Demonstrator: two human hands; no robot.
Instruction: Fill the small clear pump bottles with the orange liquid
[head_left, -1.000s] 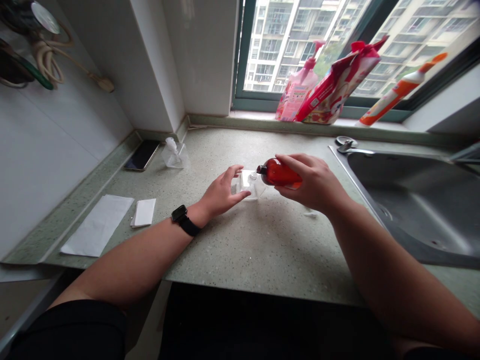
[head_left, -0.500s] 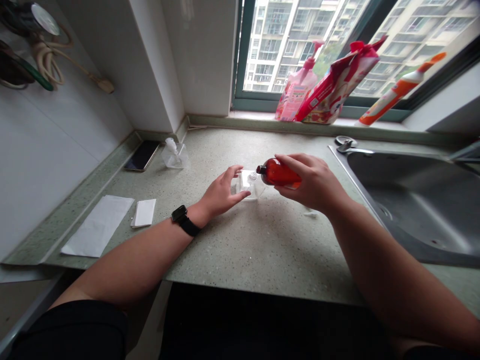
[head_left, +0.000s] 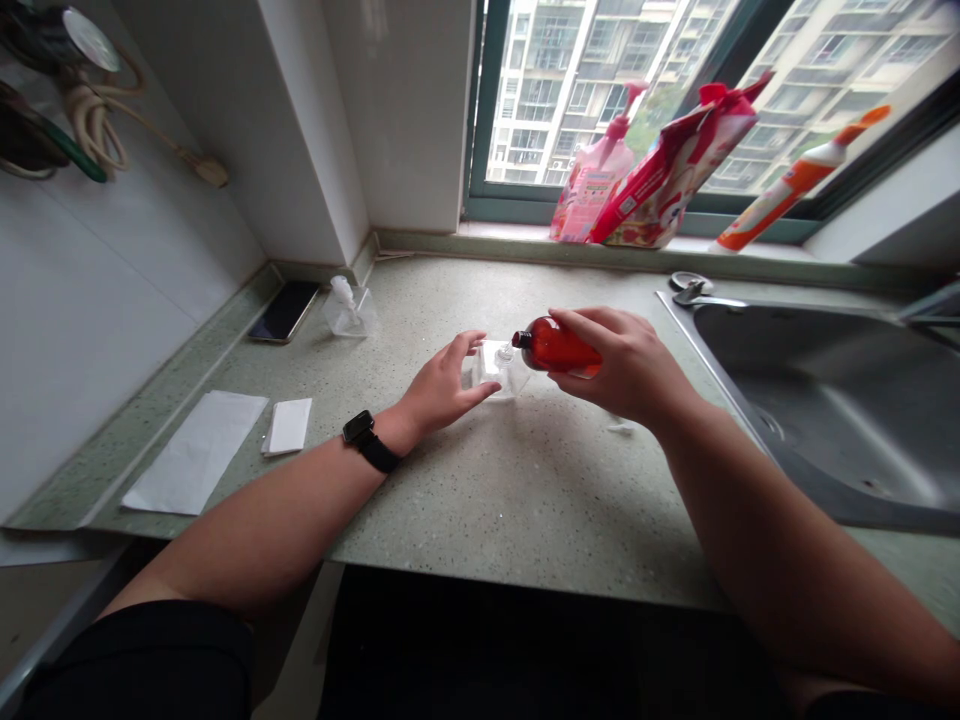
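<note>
My right hand (head_left: 626, 365) is wrapped round an amber-red bottle (head_left: 555, 347), tipped on its side with its dark neck pointing left. The neck meets the top of a small clear bottle (head_left: 496, 367) standing on the green speckled counter (head_left: 487, 480). My left hand (head_left: 442, 385) cups that clear bottle from the left, fingers curled against its side. A black watch sits on my left wrist.
A second clear bottle (head_left: 348, 309) and a phone (head_left: 285, 309) lie at the back left. Two white papers (head_left: 199, 448) rest near the left edge. A steel sink (head_left: 825, 400) fills the right. On the sill stand a pink pump bottle (head_left: 596, 180), a red pouch (head_left: 675, 165) and an orange bottle (head_left: 795, 185).
</note>
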